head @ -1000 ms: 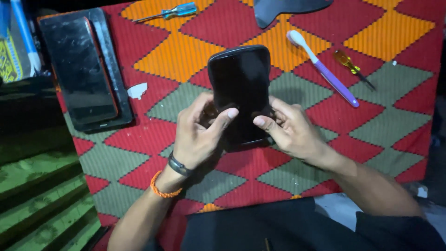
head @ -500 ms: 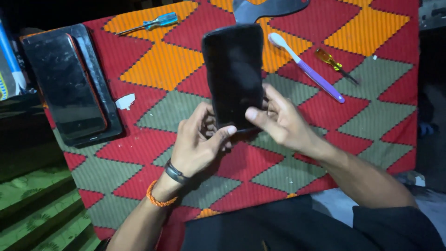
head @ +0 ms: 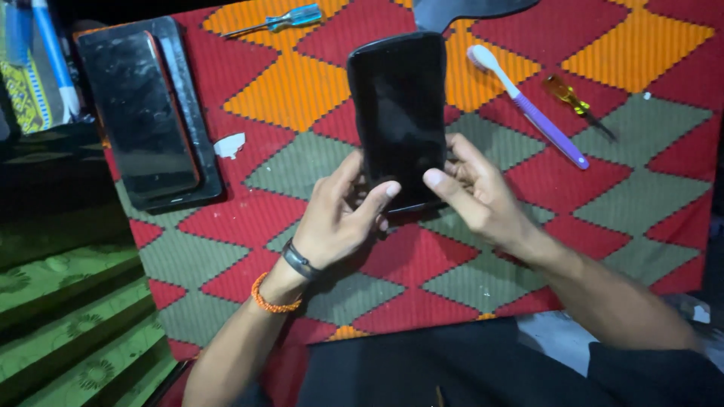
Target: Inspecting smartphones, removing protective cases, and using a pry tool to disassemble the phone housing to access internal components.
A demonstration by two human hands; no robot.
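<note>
Right now I have the black phone (head: 400,113) pinched at its lower end: my left hand (head: 339,218) curls under it with the thumb on the glass, my right hand (head: 475,188) grips the opposite edge (screen dark). Beyond my fingertips lies a purple toothbrush (head: 528,105).

black smartphone (head: 400,113), dark screen up, lower end held

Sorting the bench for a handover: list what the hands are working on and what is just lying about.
In hand:
black phone, held by left hand and right hand

Lying about:
second phone on dark tray
blue-handled screwdriver
purple toothbrush
small yellow screwdriver
white scrap
patterned cloth
</note>
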